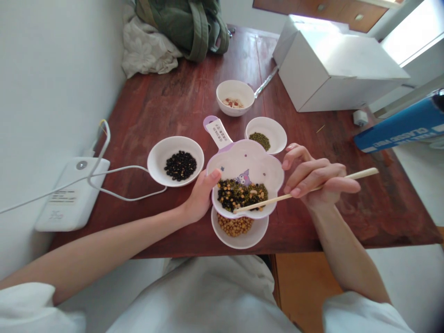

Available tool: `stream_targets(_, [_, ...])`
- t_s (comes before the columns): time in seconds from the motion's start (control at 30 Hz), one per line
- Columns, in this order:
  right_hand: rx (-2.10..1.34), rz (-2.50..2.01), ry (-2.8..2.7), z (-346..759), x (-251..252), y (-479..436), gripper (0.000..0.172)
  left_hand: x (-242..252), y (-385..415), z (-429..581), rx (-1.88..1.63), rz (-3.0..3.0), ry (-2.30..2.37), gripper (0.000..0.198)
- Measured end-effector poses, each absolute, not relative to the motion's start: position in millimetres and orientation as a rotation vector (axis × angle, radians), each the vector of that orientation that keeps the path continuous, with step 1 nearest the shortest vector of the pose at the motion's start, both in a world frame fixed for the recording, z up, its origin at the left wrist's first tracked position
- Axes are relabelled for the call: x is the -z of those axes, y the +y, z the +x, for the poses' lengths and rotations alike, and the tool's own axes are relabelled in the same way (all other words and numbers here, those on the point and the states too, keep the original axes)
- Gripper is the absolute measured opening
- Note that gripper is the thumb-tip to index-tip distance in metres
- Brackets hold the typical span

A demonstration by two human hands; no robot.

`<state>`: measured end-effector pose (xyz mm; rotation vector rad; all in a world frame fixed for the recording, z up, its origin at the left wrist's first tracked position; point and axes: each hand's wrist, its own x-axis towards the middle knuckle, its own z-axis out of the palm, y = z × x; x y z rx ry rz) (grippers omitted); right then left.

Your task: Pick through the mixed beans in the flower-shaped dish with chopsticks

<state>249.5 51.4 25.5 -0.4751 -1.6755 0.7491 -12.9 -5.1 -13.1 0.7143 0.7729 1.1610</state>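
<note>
My left hand (203, 196) grips the rim of a white flower-shaped dish (248, 159), which has a lilac-edged handle and a cartoon print. Inside lies a mix of black, green and pale beans (242, 195). My right hand (317, 178) holds wooden chopsticks (294, 192), their tips resting in the dish at its near rim. Around it stand white bowls: black beans (180, 165) to the left, mung beans (259, 140) behind, yellow soybeans (236, 226) partly under the dish, and a pale mix with reddish bits (233, 102) farther back.
The bowls stand on a reddish-brown wooden table (166, 108) against a white wall. A white router (71, 196) and its cable lie at the left. A white cardboard box (340, 69) and a blue packet (402, 125) are at the right; a green bag (183, 23) lies beyond.
</note>
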Motion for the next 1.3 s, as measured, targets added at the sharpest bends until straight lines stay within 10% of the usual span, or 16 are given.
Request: stream_targets(1.3, [-0.705,-0.212,-1.854,258,-20,69,0.074,14,-6,-11,-1.173,0.674,0.719,0.076])
